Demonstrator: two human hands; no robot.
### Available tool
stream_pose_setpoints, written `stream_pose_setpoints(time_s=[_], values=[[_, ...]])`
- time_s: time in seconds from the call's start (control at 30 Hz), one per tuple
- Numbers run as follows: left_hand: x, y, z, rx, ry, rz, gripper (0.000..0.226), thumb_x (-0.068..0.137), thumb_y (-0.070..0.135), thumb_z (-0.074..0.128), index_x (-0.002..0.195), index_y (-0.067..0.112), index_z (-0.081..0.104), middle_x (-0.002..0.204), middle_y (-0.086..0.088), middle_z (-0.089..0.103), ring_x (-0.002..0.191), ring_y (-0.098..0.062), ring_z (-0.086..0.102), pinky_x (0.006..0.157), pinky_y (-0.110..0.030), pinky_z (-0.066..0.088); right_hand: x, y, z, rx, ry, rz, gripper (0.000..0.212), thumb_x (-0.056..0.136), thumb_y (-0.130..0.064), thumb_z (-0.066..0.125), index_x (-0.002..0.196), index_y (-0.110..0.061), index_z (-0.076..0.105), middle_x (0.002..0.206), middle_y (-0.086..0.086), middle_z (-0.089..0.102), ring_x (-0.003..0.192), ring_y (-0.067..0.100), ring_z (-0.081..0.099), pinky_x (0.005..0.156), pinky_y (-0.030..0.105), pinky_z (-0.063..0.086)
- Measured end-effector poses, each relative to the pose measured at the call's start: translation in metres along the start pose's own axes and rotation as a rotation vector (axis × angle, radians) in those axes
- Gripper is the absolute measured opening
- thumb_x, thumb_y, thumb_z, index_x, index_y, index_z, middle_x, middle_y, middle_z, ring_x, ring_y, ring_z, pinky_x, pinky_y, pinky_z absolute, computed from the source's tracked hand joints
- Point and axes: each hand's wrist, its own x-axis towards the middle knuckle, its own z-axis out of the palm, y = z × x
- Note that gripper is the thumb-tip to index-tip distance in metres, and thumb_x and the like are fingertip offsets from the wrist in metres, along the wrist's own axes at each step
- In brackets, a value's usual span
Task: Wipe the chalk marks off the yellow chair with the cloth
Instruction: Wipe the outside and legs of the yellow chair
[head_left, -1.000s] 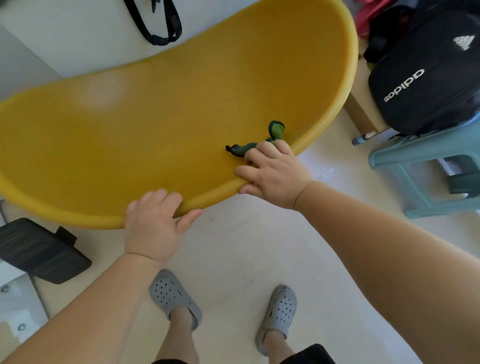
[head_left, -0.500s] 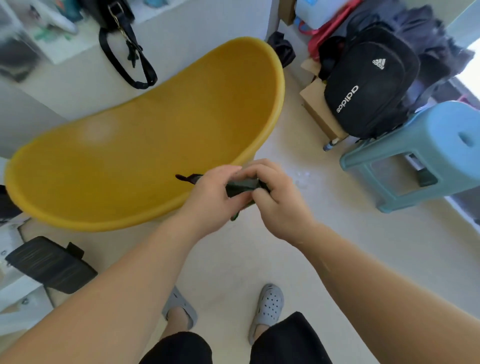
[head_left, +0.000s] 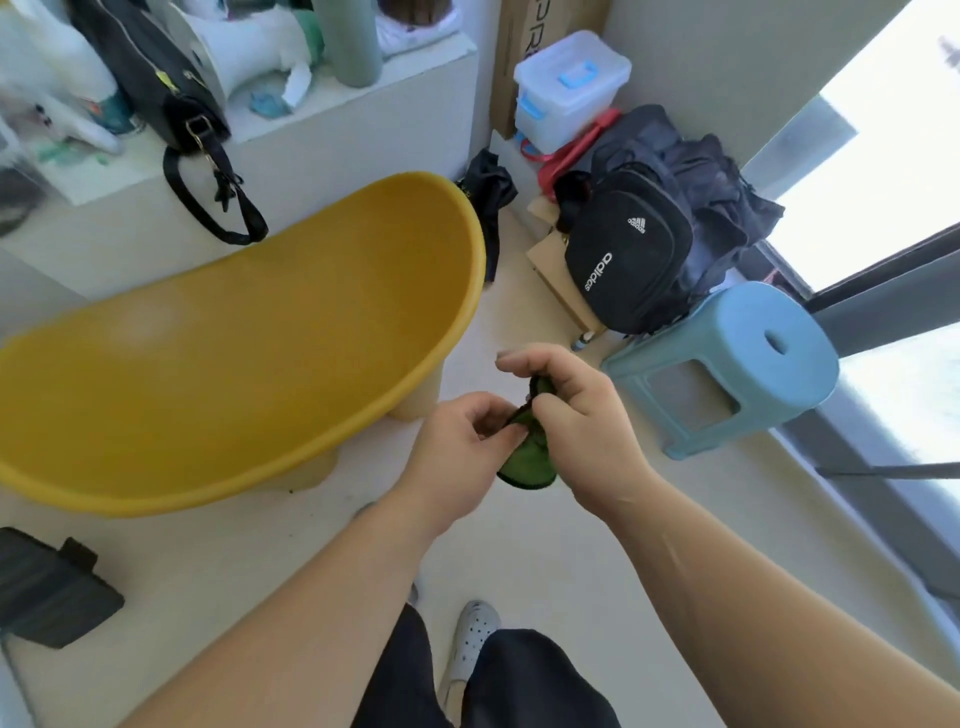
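Holding the cloth (head_left: 527, 460) between both hands in mid-air, above the floor (head_left: 545, 545) & just right of the chair (head_left: 249, 364), not touching it. Left hand (head_left: 462, 457) has fingers (head_left: 506, 431) pinched together on the cloth's upper left edge; right hand (head_left: 576, 415) has fingers (head_left: 550, 402) curled & clamped on its top, w/ index finger sticking out to the left. Cloth is dark green, bunched, its lower part hanging below the hands. Chair is a wide yellow shell, tilted, seat facing up toward the camera, standing on pale stubby legs on the floor; a faint pale smudge (head_left: 150, 325) shows on its upper left area, can't tell if it's chalk. Behind the chair, a white desk (head_left: 363, 119) w/ a black handbag (head_left: 156, 83) on it, strap hanging over the edge. To the right: blue stool (head_left: 737, 364) on the floor, black backpack (head_left: 628, 260) just behind it against a pile of dark clothes. Clear box (head_left: 571, 88) w/ blue latches sits in the corner. Black flat object (head_left: 47, 587) lies on the floor at lower left. Person's legs in dark shorts & one grey clog (head_left: 472, 639) show at bottom.
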Motion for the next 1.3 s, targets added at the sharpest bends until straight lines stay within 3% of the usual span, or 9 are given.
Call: stream_pose_setpoints(time_s=[0.13,0.23,0.33,0.43,0.67,0.97,1.1,1.2,1.3], values=[[0.03,0.015,-0.03,0.066,-0.05,-0.003,0.002,0.089,0.005,0.065,0.087,0.005,0.064,0.068,-0.003,0.058,0.055,-0.011,0.051,0.05,-0.021,0.043,0.02,0.003,0.0,-0.376,-0.033,0.063,0.051,0.092,0.002,0.057,0.125,-0.036,0.065,0.116,-0.019,0.065,0.108,0.0,0.057,0.091,0.013,0.04],[0.05,0.017,-0.05,0.234,-0.124,0.034,0.008,0.087,0.008,0.066,0.085,0.016,0.067,0.078,-0.01,0.067,0.07,-0.022,0.063,0.062,-0.036,0.055,0.039,0.011,0.006,-0.681,-0.145,0.055,0.041,0.099,-0.012,0.059,0.138,-0.022,0.062,0.126,-0.003,0.066,0.119,0.018,0.053,0.099,0.023,0.034],[0.067,0.018,-0.065,0.406,-0.149,0.058,0.009,0.087,0.015,0.067,0.082,0.022,0.066,0.077,-0.003,0.067,0.076,-0.023,0.062,0.069,-0.042,0.054,0.061,0.011,0.012,-0.802,-0.234,0.01,0.035,0.097,-0.01,0.056,0.128,-0.02,0.069,0.114,0.0,0.068,0.11,0.023,0.052,0.098,0.032,0.038],[0.085,0.023,-0.073,0.452,-0.119,0.019,0.013,0.089,0.018,0.065,0.078,0.024,0.065,0.073,-0.001,0.063,0.067,-0.026,0.06,0.053,-0.037,0.055,0.084,0.017,0.013,-0.87,-0.233,0.012,0.035,0.085,-0.005,0.055,0.11,-0.021,0.075,0.102,-0.002,0.066,0.101,0.022,0.05,0.094,0.038,0.042],[0.122,-0.008,-0.044,0.543,-0.268,-0.148,0.013,0.086,0.02,0.068,0.078,0.027,0.061,0.069,0.008,0.057,0.059,-0.011,0.05,0.059,-0.032,0.045,0.126,0.087,-0.005,-0.633,0.022,0.138,0.02,0.09,-0.011,0.068,0.101,-0.023,0.079,0.093,-0.006,0.049,0.082,0.012,0.052,0.07,0.022,0.039],[0.161,-0.066,0.049,0.501,0.056,-0.3,0.021,0.089,0.013,0.066,0.073,0.027,0.062,0.069,0.006,0.062,0.058,-0.002,0.051,0.06,-0.024,0.043,0.179,0.193,-0.049,-0.253,0.139,0.23,0.021,0.095,-0.01,0.063,0.107,-0.023,0.075,0.099,-0.008,0.05,0.088,0.002,0.055,0.075,0.004,0.037],[0.179,-0.086,0.073,0.479,0.128,-0.337,0.028,0.088,0.013,0.067,0.075,0.037,0.062,0.068,0.016,0.061,0.06,-0.003,0.053,0.065,-0.03,0.047,0.206,0.231,-0.056,-0.122,0.096,0.239,0.018,0.096,-0.014,0.063,0.099,-0.03,0.07,0.098,-0.014,0.057,0.092,0.0,0.057,0.076,0.009,0.038],[0.197,-0.094,0.068,0.736,0.218,-0.161,0.009,0.088,0.03,0.066,0.089,0.038,0.067,0.079,0.015,0.062,0.08,-0.003,0.056,0.078,-0.033,0.051,0.224,0.256,-0.052,0.014,0.04,0.184,0.024,0.096,-0.009,0.06,0.092,-0.032,0.065,0.095,-0.015,0.066,0.094,0.0,0.062,0.081,0.018,0.047],[0.219,-0.095,0.044,1.111,0.417,0.17,0.028,0.087,0.035,0.059,0.103,0.014,0.069,0.095,0.004,0.061,0.091,-0.018,0.055,0.081,-0.037,0.047,0.24,0.291,-0.041,0.047,-0.068,0.038,0.032,0.096,-0.002,0.055,0.091,-0.033,0.061,0.093,-0.013,0.069,0.096,0.007,0.065,0.084,0.019,0.049]])
